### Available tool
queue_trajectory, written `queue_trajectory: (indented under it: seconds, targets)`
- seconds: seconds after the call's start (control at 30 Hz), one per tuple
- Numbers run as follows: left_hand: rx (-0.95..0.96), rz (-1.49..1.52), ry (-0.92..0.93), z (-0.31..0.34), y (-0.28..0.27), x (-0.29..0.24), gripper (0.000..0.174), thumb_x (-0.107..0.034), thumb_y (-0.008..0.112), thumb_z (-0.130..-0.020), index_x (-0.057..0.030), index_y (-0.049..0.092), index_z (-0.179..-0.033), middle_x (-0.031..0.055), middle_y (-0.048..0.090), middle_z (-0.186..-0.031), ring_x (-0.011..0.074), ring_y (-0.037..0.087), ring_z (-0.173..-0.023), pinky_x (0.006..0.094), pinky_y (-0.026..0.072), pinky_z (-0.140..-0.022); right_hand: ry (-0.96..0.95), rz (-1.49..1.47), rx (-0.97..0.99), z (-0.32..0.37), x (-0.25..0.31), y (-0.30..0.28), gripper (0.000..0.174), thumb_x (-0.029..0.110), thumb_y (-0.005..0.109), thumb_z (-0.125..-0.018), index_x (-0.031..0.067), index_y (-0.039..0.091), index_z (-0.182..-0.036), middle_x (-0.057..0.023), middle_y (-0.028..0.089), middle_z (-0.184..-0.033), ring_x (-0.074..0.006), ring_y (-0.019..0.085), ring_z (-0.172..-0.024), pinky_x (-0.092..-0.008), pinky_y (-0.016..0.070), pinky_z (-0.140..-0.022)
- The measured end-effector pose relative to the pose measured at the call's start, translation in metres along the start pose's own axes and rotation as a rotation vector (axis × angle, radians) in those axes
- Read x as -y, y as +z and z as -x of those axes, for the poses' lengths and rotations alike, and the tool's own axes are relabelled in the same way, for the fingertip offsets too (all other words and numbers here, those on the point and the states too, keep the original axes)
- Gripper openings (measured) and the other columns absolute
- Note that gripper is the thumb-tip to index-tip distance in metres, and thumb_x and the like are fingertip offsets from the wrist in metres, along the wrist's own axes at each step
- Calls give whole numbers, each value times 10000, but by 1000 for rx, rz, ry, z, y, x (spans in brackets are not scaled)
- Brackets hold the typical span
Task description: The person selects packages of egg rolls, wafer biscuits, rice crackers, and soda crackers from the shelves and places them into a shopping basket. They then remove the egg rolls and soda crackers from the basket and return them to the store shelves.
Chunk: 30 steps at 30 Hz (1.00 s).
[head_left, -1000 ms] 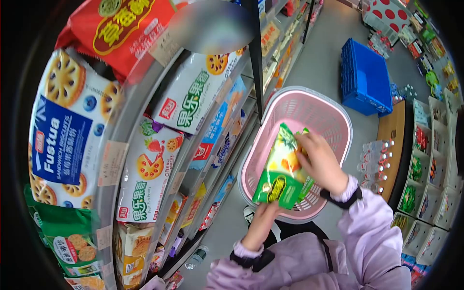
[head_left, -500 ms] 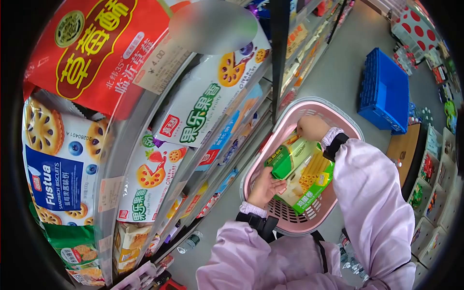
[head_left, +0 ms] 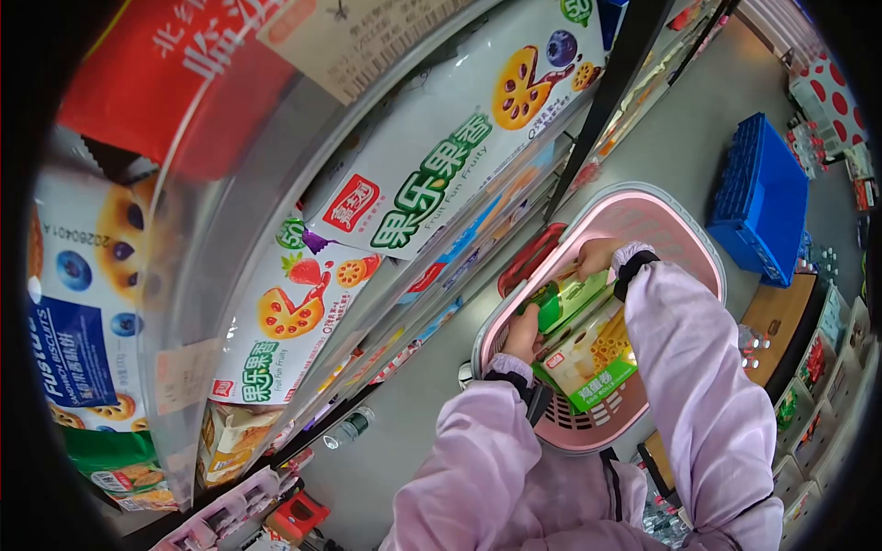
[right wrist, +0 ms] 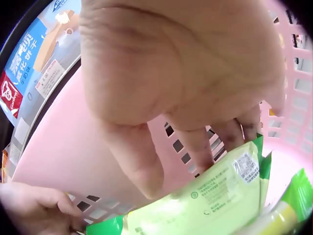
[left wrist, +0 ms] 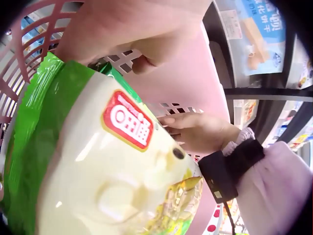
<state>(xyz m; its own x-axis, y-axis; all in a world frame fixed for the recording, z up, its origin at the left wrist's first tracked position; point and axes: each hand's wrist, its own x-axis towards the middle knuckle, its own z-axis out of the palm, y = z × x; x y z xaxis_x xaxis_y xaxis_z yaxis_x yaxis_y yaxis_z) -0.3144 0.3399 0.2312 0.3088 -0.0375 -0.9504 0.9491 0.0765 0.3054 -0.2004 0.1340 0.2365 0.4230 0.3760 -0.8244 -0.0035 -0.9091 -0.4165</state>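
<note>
A pale green snack packet [head_left: 571, 296] with dark green ends lies inside the pink basket [head_left: 712, 275]. My right hand [head_left: 597, 257] holds its far end, fingers over the upper edge; this hand [right wrist: 186, 63] fills much of the right wrist view. At the packet's near left end, my left hand [head_left: 525, 336] grips the green end. Beside the packet, on its near side, rests a cream and green bag of egg rolls [head_left: 595, 354], which looms large in the left wrist view. Part of the packet is hidden by that bag there.
Shelves of biscuit packs [head_left: 432, 174] run close along the left, behind a clear plastic edge. A blue crate [head_left: 758, 207] stands on the floor beyond the basket. A plastic bottle [head_left: 349, 429] lies on the floor near the shelf foot. Small snack bins line the right.
The green packet has gone from above the basket down into it, turned over beside the egg rolls. Both hands moved down with it. The head view has shifted, bringing the shelf closer.
</note>
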Motion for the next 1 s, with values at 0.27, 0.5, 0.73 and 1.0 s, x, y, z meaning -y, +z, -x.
queue_trajectory:
  seconds: [0.27, 0.5, 0.73, 1.0]
  targets:
    - [-119, -68, 148, -30, -3, 18, 380, -402, 516, -759, -84, 538, -965, 79, 513, -777, 200, 494, -712, 335, 396, -635, -76, 169, 253, -11, 1, -1, 484, 341, 556, -721, -1, 575, -1063, -186, 581, -1053, -313, 536, -991, -368, 394, -863]
    - [39, -389, 556, 23, -5, 2, 542, -187, 513, -747, 69, 381, -1206, 215, 545, -1039, 313, 548, -926, 325, 424, -806, -104, 174, -4, 38, 29, -11, 453, 306, 518, -755, -13, 546, -1076, -181, 575, -1052, -325, 543, -967, -381, 413, -840]
    - [354, -175, 781, 212, -101, 4, 349, -64, 440, -875, -8, 418, -1218, 138, 543, -1097, 214, 531, -1012, 314, 398, -890, -501, -2, -877, 195, 158, 59, 273, 141, 542, -723, 17, 557, -965, -144, 555, -890, -300, 545, -831, -380, 448, -740]
    - [-42, -230, 413, 157, -259, 87, 326, -125, 434, -872, 7, 454, -1169, 145, 558, -1066, 194, 560, -923, 282, 435, -832, -672, -679, -736, 146, 268, 212, 344, 0, 507, -727, 1, 495, -1070, -191, 481, -1117, -337, 473, -1033, -390, 396, -881]
